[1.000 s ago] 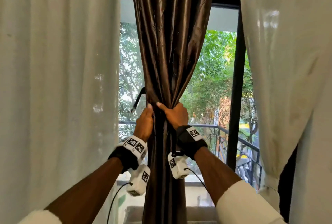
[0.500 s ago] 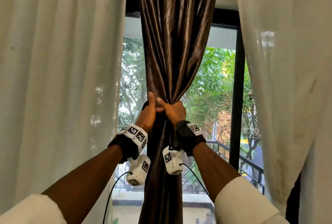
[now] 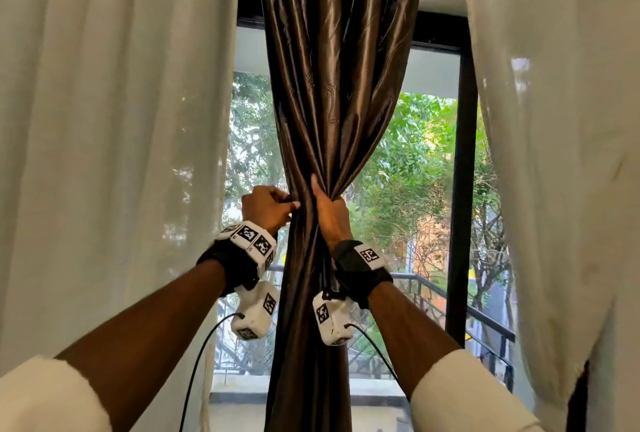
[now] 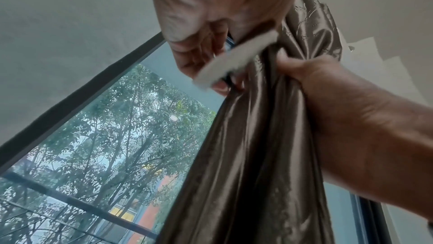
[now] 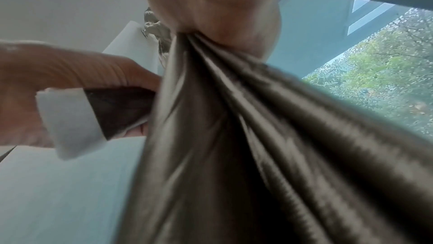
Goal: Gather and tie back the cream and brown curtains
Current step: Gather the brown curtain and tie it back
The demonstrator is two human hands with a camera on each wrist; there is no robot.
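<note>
The brown curtain (image 3: 332, 102) hangs in the middle of the window (image 3: 415, 189), squeezed into one thin bunch, with a cream curtain (image 3: 110, 137) on the left side and another cream curtain (image 3: 554, 154) on the right. The right hand (image 3: 330, 213) is wrapped tight around the bunch. Just beside it, the left hand (image 3: 265, 208) has its fingers curled round a dark tie strap with a white end (image 4: 236, 59), which lies against the left side of the bunch.
</note>
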